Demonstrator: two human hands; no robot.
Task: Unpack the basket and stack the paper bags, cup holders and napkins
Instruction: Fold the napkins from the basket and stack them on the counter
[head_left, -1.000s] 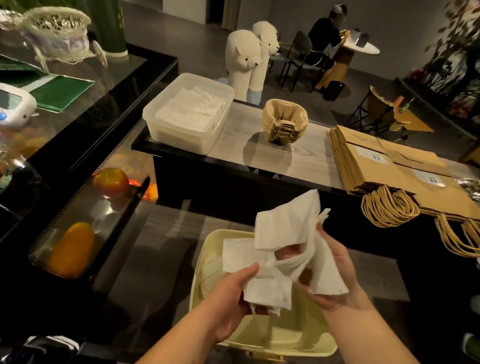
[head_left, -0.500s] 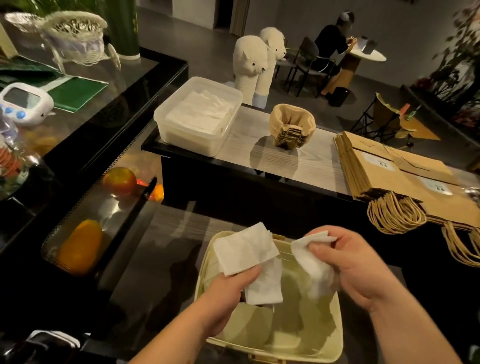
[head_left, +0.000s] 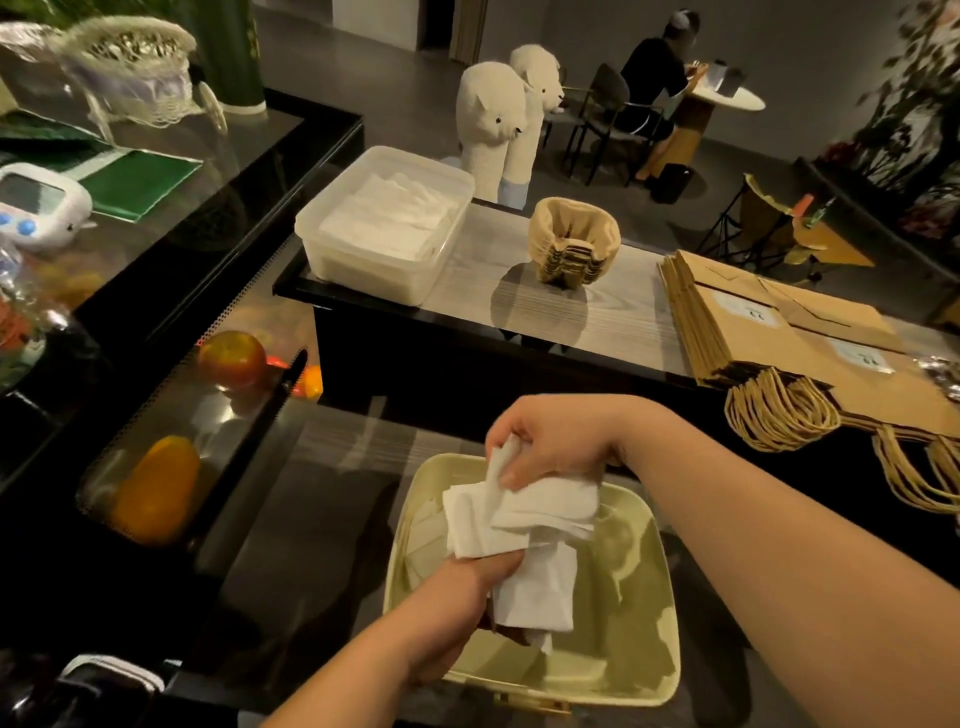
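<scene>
Our hands bunch white paper napkins over the cream basket.

Low in the middle of the frame, our left hand (head_left: 457, 613) grips a soft, crumpled wad of napkins (head_left: 524, 519) from below. Our right hand (head_left: 556, 441) pinches its upper edge, so both hands are close together on the one bundle. Under them sits the basket (head_left: 670, 623), smooth plastic with rounded corners. On the wood-grain shelf (head_left: 639, 322) above, a clear rectangular tub (head_left: 311, 234) of flat folded napkins (head_left: 389, 218) stands at centre left. To its right is a nested stack of moulded pulp cup holders (head_left: 574, 241). At far right lie flat kraft paper bags (head_left: 769, 353) with twisted cord handles (head_left: 779, 415) overhanging the shelf's black edge. Their white stickers (head_left: 862, 358) are too small for us to read. Bare shelf shows on either side of the cup holders.
</scene>
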